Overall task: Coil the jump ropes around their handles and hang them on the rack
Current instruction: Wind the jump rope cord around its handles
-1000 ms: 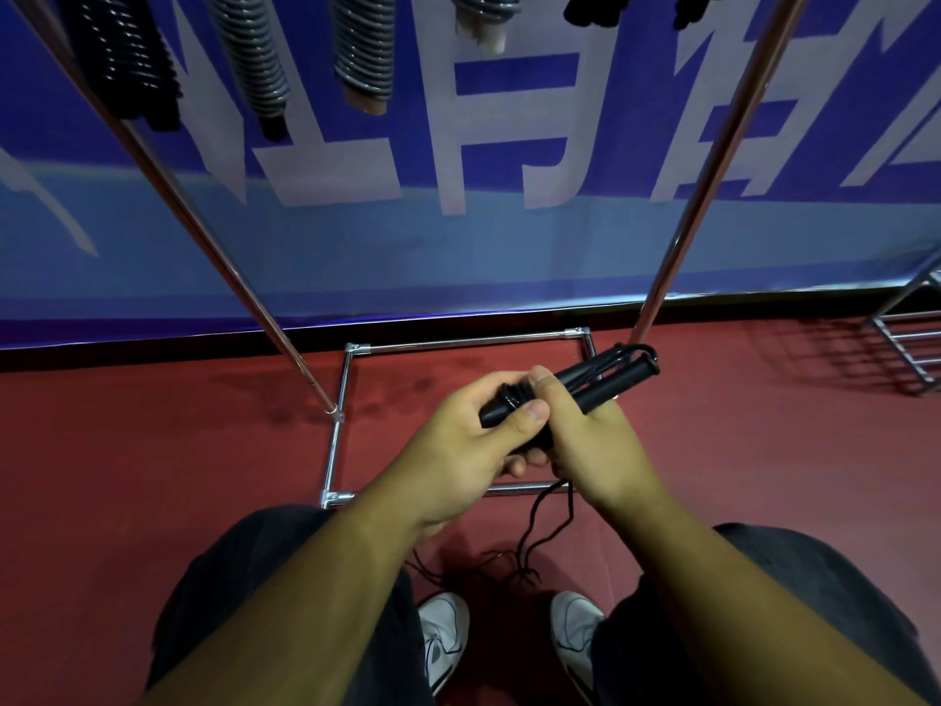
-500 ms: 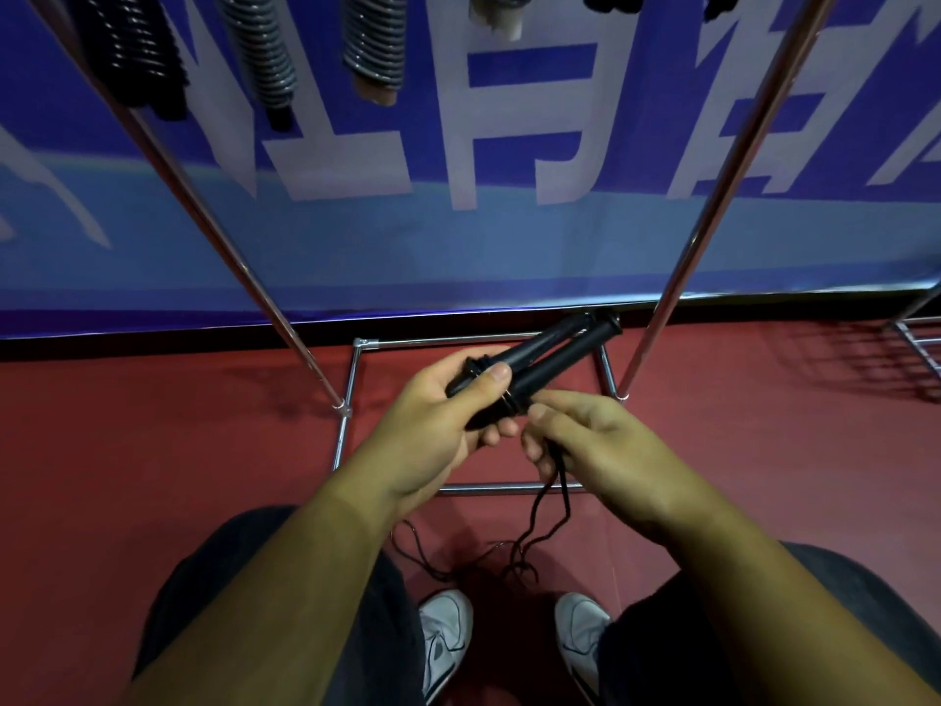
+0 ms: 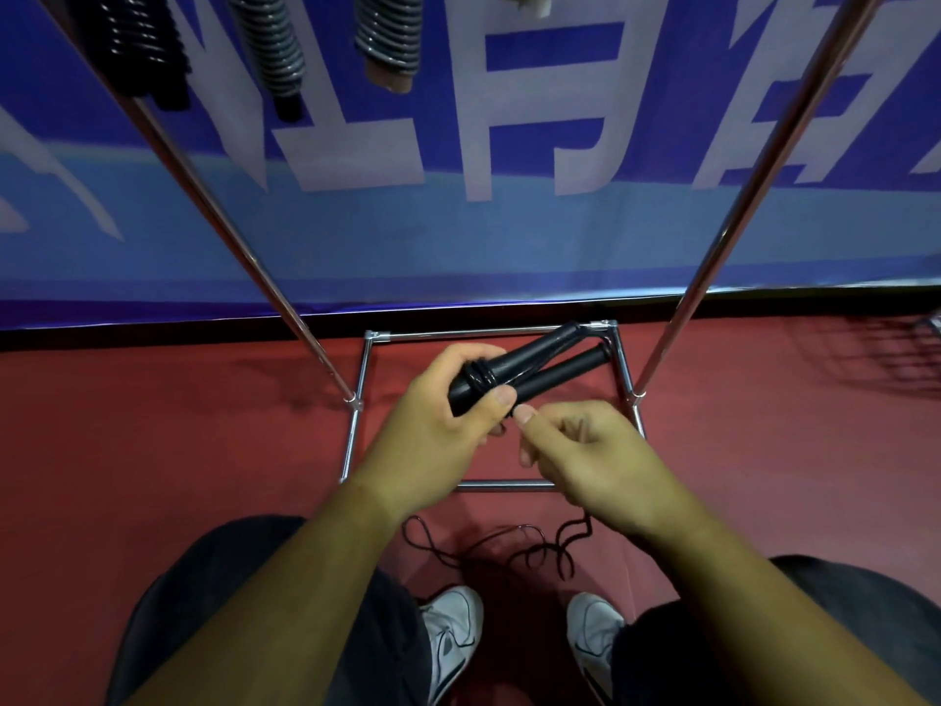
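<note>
My left hand (image 3: 438, 425) grips two black jump rope handles (image 3: 540, 366) held side by side, pointing up and right. A few turns of thin black rope (image 3: 481, 379) circle the handles near my thumb. My right hand (image 3: 585, 450) sits just below and right of the handles with its fingers curled; the rope seems to run through it, but the pinch itself is hidden. The loose rest of the rope (image 3: 514, 550) lies tangled on the red floor between my shoes. Coiled ropes (image 3: 275, 48) hang from the top of the rack.
The chrome rack has two slanted poles (image 3: 239, 236) (image 3: 753, 196) and a rectangular base frame (image 3: 356, 400) on the red floor. A blue banner (image 3: 458, 145) covers the wall behind. My white shoes (image 3: 453, 634) and dark trouser legs fill the bottom.
My right hand let go of the handles and dropped below them, drawing the rope round. The handles shifted slightly left and up in my left hand.
</note>
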`<state>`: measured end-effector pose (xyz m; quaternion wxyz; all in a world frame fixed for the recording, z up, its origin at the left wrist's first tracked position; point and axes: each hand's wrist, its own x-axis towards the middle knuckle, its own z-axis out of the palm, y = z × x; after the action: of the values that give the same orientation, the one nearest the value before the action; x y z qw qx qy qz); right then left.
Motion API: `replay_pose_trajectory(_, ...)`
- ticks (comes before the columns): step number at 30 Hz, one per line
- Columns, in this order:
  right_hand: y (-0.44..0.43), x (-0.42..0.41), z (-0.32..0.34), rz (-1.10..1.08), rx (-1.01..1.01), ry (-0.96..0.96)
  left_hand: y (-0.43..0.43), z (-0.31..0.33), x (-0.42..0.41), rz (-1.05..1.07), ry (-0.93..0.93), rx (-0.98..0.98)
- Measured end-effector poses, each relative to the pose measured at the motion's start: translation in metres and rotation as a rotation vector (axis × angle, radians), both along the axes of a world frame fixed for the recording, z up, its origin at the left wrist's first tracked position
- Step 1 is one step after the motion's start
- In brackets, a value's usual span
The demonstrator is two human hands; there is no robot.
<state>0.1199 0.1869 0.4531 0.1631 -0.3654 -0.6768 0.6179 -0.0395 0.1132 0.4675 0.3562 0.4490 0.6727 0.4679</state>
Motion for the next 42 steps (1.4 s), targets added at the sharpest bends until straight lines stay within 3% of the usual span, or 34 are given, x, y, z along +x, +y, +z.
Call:
replay_pose_trajectory(5, 0.004, -0.004, 0.007, -0.181, -0.301, 0.029, 0.002, -0.007, 0.009, -0.145, 0.361, 0.134)
replay_pose_trajectory(11, 0.013, -0.003, 0.002, -0.315, -0.473, 0.006, 0.008, -0.017, 0.022, -0.237, 0.602, 0.239)
replay_pose_trajectory(13, 0.016, -0.002, 0.000, -0.345, -0.465, 0.011, 0.005, -0.017, 0.027, -0.258, 0.485, 0.188)
replay_pose_trajectory(19, 0.018, 0.000, 0.002, -0.350, -0.401, 0.142, 0.008, -0.005, 0.026, 0.011, -0.321, -0.045)
replay_pose_trajectory(21, 0.017, 0.001, 0.000, -0.287, -0.313, 0.149, 0.010, -0.002, 0.024, 0.010, -0.448, -0.140)
replay_pose_trajectory(26, 0.015, 0.005, 0.002, -0.119, -0.284, 0.279, 0.011, 0.003, 0.024, -0.033, -0.494, -0.180)
replay_pose_trajectory(30, 0.018, 0.009, 0.002, 0.008, -0.274, 0.296, 0.009, 0.005, 0.024, -0.098, -0.503, -0.095)
replay_pose_trajectory(38, 0.015, 0.007, 0.002, 0.069, -0.279, 0.258, 0.009, 0.002, 0.026, 0.089, -0.061, -0.031)
replay_pose_trajectory(42, 0.015, 0.006, -0.001, 0.082, -0.304, 0.224, 0.010, 0.001, 0.024, 0.124, -0.025, -0.020)
